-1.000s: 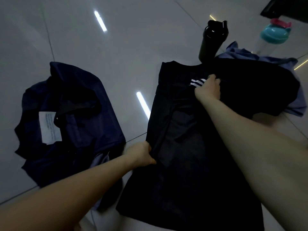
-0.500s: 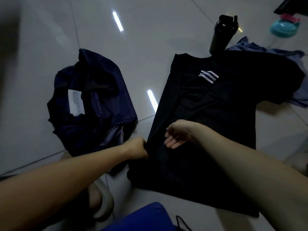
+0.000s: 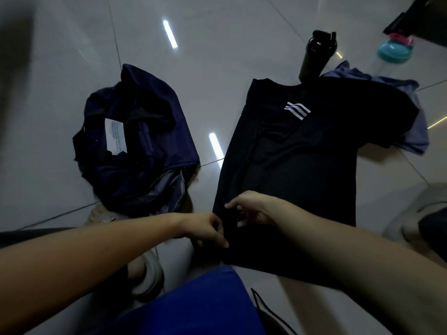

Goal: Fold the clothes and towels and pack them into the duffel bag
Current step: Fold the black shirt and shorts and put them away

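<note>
Black fabric: a black T-shirt lay spread flat on the pale tiled floor, neck end away from the person, with three white stripes on its chest; its left side was folded inward along a long crease.
Left hand: the left hand was clenched on the shirt's near left corner, fingers curled around the hem.
Right hand: the right hand sat just beside the left one, fingers bent and pinching the same folded edge of the shirt.
Duffel bag: a navy duffel bag lay slumped and open on the floor to the left of the shirt, apart from it, with a white label showing inside.
Other clothing: a grey-blue garment lay partly under the shirt's far right sleeve.
Bottles: a black shaker bottle stood upright just beyond the shirt's collar; a clear bottle with a teal lid stood further right.
Near edge: a blue garment covered the person's lap at the bottom of the view, and a pale shoe showed below the left forearm.
</note>
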Motion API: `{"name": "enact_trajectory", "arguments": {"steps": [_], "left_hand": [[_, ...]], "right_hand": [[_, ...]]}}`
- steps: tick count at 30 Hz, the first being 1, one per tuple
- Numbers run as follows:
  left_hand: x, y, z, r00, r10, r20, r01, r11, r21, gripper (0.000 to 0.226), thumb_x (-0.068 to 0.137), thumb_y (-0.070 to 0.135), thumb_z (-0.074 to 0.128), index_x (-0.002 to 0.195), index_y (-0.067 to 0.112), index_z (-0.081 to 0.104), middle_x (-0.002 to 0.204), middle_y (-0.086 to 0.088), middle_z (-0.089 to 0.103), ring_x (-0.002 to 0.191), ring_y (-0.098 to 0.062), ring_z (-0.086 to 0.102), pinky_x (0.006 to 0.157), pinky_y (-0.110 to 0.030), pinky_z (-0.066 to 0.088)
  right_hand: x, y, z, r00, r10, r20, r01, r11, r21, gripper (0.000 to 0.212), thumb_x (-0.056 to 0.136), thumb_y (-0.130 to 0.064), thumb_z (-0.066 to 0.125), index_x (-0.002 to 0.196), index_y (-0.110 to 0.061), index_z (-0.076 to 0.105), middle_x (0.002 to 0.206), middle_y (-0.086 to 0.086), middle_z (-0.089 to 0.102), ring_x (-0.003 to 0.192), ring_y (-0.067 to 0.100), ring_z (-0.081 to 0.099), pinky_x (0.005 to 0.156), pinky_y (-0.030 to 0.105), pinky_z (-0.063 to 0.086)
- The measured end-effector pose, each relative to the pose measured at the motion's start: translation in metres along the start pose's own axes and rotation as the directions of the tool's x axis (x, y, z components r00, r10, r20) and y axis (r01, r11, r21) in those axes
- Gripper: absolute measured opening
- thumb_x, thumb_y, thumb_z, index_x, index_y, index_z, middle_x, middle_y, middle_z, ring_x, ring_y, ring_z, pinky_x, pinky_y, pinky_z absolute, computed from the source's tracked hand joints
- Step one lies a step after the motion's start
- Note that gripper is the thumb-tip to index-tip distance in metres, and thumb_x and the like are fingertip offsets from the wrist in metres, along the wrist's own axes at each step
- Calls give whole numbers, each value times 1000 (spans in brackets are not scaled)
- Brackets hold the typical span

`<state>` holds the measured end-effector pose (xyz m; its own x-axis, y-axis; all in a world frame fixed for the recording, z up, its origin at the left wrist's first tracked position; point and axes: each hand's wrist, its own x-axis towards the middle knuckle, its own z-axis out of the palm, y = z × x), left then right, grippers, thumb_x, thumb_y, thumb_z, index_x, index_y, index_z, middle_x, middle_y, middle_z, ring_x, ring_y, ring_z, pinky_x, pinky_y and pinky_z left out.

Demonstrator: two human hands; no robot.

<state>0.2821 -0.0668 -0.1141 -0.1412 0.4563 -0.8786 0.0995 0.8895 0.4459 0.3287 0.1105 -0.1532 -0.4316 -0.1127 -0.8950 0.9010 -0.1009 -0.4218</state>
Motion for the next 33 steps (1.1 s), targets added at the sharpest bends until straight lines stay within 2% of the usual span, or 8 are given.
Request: {"name": "enact_trajectory", "arguments": {"steps": [2, 7, 9, 12, 16, 19, 26, 33], "left_hand": [[3, -10, -3, 988, -95, -119, 103, 992, 68, 23, 89, 27, 72, 102, 8, 71, 93, -9, 72, 83, -24, 72, 70, -34, 62], [18, -26, 2, 922, -196, -335, 189, 981, -53, 35, 79, 41, 84, 94, 11, 72, 88, -4, 73, 74, -16, 70, 60, -27, 59], [22, -24, 8, 923, -229, -311, 174, 965, -195, 27, 79, 33, 86, 86, 12, 71, 82, -3, 71, 68, -12, 67, 50, -19, 51], [28, -22, 12, 931, -229, -283, 133, 938, -321, 12, 81, 16, 84, 83, 11, 72, 81, -4, 72, 69, -12, 68, 49, -16, 48], [21, -24, 1, 971, -196, -136, 133, 919, -371, 24, 82, 8, 80, 66, 16, 64, 63, 0, 67, 53, -9, 62, 47, -19, 46], [11, -35, -7, 980, -188, 58, 193, 861, -470, 15, 88, 5, 74, 81, 11, 63, 74, -7, 71, 63, -15, 67, 49, -20, 49], [16, -52, 6, 956, -290, 44, 285, 886, -365, 6, 93, 10, 71, 91, 4, 71, 75, -9, 72, 57, -12, 64, 44, -18, 44], [7, -47, 2, 915, -369, 161, 381, 923, -48, 27, 100, 20, 63, 116, 0, 73, 84, -7, 77, 62, -12, 69, 49, -20, 52]], "right_hand": [[-1, 8, 2, 991, -4, -136, 0, 1000, -30, 9, 92, -3, 60, 101, -2, 61, 98, 16, 56, 81, 27, 57, 67, 39, 57], [-8, 16, 12, 992, 41, -118, -16, 978, 207, 23, 88, 10, 37, 99, 0, 54, 100, 19, 57, 87, 35, 62, 78, 50, 60], [-4, 19, 15, 993, 31, -113, 4, 956, 292, 28, 86, 12, 33, 100, 2, 55, 102, 20, 60, 98, 39, 67, 86, 57, 58], [-3, 25, 14, 992, 14, -124, 24, 954, 299, 21, 88, 8, 41, 102, 2, 56, 92, 16, 60, 80, 31, 67, 74, 49, 62], [-2, 33, 12, 985, 32, -167, -29, 999, 22, 28, 82, -9, 71, 109, -3, 68, 105, 16, 66, 90, 29, 66, 60, 35, 57], [-1, 36, 14, 983, 112, -144, -103, 992, 69, 19, 86, 6, 58, 104, 1, 60, 102, 18, 58, 73, 26, 60, 64, 43, 63], [-15, 42, 22, 971, 238, -18, -238, 971, -30, 31, 98, -5, 57, 127, 6, 53, 100, 18, 59, 78, 31, 72, 66, 40, 63], [-22, 56, 33, 970, 244, 12, -241, 964, -109, 23, 103, -1, 38, 114, 9, 55, 96, 21, 69, 82, 27, 74, 75, 39, 62]]}}
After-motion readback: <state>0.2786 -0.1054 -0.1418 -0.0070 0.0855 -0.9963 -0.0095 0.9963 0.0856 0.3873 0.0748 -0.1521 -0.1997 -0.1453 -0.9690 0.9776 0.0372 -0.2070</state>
